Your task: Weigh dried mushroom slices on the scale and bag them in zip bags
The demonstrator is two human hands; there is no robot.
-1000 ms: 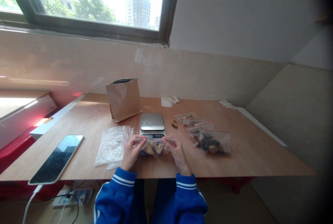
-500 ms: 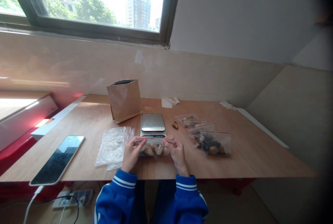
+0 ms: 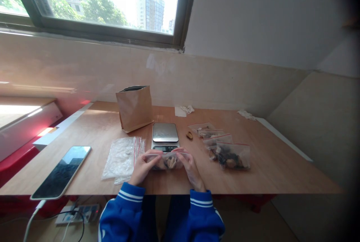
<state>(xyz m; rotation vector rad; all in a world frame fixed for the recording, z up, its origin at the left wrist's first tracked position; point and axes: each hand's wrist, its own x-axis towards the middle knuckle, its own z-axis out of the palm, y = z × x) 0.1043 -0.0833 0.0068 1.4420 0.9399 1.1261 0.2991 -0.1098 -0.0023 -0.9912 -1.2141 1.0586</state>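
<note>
Both my hands pinch the top edge of a clear zip bag that holds brownish dried pieces, perhaps mushrooms. My left hand grips the edge left of its middle, thumb on the near side. On the other side my right hand has its fingers closed on the same edge. Just beyond the bag stands a digital kitchen scale with a bare metal plate. Flat empty zip bags lie close to my left hand. One loose brown piece rests on the table right of the scale.
Several filled zip bags overlap on the right. A brown paper bag stands open at the back left. A phone with a charging cable lies at the left front edge. Crumpled tissue is by the wall.
My fingers have shifted inward along the bag's top edge, the left hand more toward the middle. The bag is tilted slightly differently; the other things stay put.
</note>
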